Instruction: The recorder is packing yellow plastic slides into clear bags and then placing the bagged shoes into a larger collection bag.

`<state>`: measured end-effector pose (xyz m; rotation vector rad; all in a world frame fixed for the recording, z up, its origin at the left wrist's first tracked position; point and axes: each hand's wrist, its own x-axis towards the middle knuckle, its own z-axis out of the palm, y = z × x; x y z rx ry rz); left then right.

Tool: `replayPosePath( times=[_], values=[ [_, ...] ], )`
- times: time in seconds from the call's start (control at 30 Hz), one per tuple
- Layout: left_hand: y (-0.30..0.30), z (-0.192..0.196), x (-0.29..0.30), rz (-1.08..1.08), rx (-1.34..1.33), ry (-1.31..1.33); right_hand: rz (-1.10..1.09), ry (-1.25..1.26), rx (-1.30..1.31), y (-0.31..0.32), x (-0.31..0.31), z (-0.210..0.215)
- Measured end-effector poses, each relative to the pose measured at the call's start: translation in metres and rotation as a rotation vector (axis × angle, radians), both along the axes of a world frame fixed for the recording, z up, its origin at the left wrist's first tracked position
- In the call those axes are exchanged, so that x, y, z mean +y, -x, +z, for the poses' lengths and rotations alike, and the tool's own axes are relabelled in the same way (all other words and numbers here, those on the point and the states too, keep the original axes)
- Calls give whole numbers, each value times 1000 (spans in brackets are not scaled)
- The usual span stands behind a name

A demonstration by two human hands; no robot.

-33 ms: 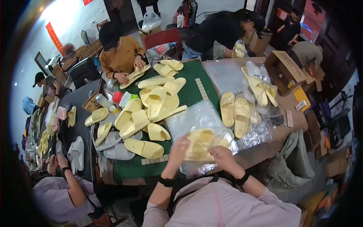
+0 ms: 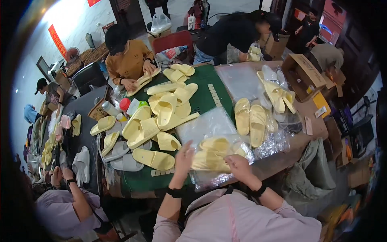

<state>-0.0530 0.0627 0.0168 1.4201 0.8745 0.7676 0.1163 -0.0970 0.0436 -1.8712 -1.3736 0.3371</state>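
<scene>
Just in front of me lies a pair of pale yellow slippers [image 2: 210, 160] in a clear plastic bag, on top of a stack of flat clear bags [image 2: 201, 127]. My right hand [image 2: 240, 167] pinches the bag at the slippers' right end. At their left end my left hand [image 2: 184, 160] is raised with its fingers stretched out, slightly blurred, holding nothing. A single yellow slipper [image 2: 153, 159] lies left of that hand. Beyond it is a heap of loose yellow slippers [image 2: 167, 109].
Bagged yellow slippers [image 2: 258, 123] lie to the right, near an open cardboard box [image 2: 302, 74]. Grey slippers [image 2: 127, 161] and a red-lidded jar [image 2: 125, 104] are on the left. Across the table a person in brown [image 2: 131, 60] handles a slipper. A co-worker's hands [image 2: 60, 173] work at far left.
My left hand has moved left, off the bagged slippers, and its fingers have straightened. The slippers lie slightly turned and lower, while my right hand stays at the bag.
</scene>
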Motion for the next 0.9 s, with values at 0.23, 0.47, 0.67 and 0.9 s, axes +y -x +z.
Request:
replayPosePath(
  times=[0.23,0.47,0.67,0.9],
  values=[
    [69,-83,102,464,239,-79,-93,-20,66,-8,-13,-6],
    [80,-105,200,595,561,-331,-61,116,20,5,-29,-4],
    [115,-142,242,354,626,-186,-74,55,26,10,-35,-21],
    [78,-46,213,763,864,-401,-174,30,2,-1,-37,-21]
  ],
)
